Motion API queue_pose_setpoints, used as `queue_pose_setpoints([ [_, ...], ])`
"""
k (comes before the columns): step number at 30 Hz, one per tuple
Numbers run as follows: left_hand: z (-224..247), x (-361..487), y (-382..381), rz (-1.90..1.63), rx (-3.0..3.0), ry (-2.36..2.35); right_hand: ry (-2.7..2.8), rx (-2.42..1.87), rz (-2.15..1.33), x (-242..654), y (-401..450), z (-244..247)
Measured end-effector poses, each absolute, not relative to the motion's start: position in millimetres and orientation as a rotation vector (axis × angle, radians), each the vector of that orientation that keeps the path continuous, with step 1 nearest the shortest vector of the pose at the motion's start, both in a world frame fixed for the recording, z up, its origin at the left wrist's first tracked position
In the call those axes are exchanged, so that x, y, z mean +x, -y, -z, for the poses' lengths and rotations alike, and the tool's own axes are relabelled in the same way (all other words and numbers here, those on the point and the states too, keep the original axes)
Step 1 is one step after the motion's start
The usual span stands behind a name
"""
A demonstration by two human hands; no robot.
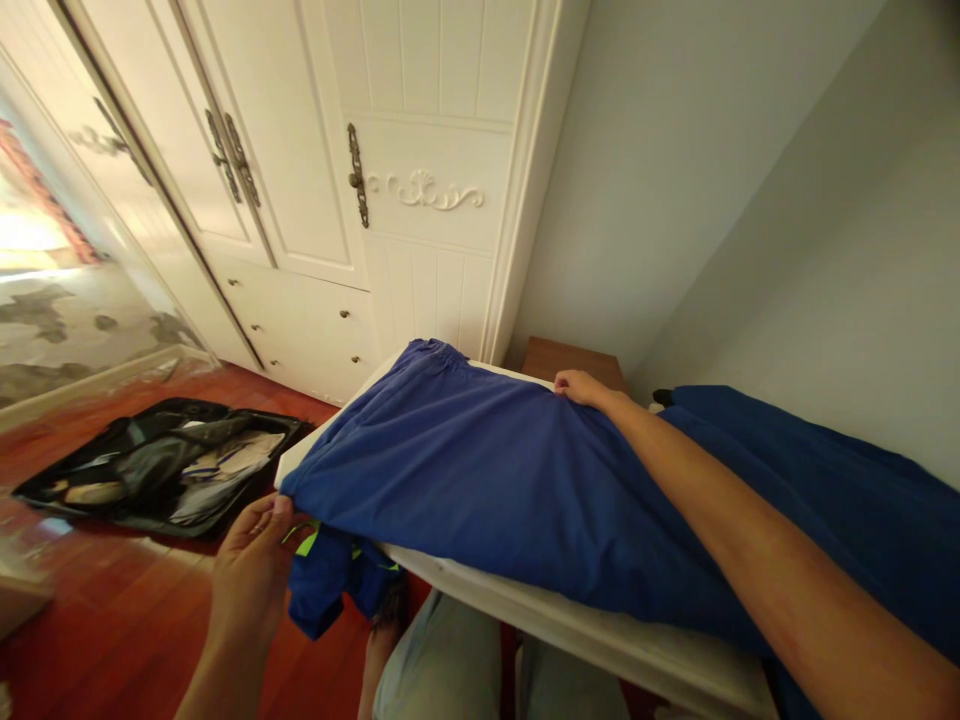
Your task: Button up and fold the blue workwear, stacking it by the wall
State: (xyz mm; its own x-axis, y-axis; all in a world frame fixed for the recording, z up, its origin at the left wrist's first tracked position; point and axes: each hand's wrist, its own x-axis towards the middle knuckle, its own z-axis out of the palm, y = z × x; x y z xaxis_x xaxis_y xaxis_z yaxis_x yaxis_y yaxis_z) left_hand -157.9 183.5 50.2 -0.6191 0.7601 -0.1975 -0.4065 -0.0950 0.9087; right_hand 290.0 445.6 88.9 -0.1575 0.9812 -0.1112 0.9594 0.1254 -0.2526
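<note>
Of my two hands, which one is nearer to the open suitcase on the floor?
The left hand, pinching the near corner of the blue cloth. The suitcase lies beyond it; the right hand, at the cloth's far edge, is farther away.

Garment [487,470] on a table [480,579]; to its left, a suitcase [112,442] on the floor [112,620] (items [229,462] inside); wardrobe [300,170] behind.

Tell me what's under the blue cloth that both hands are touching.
A white surface shows along the edges of the blue cloth; whatever lies beneath its middle is covered, so I can't tell.
</note>
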Motion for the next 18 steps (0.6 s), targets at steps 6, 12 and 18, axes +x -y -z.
queue_pose_setpoints([
  [6, -42, -169, -186, -1.801, 0.495, -1.425, 2.198, -2.088, -0.05, 280, -408, -98],
  [12, -53, -168, -189, -1.727, 0.932, -1.828, 2.318, -1.691, 0.089, 233, -378, -121],
  [18, -80, -166, -209, -1.385, 1.456, -2.079, 2.559, -1.283, -0.108, 167, -376, -123],
])
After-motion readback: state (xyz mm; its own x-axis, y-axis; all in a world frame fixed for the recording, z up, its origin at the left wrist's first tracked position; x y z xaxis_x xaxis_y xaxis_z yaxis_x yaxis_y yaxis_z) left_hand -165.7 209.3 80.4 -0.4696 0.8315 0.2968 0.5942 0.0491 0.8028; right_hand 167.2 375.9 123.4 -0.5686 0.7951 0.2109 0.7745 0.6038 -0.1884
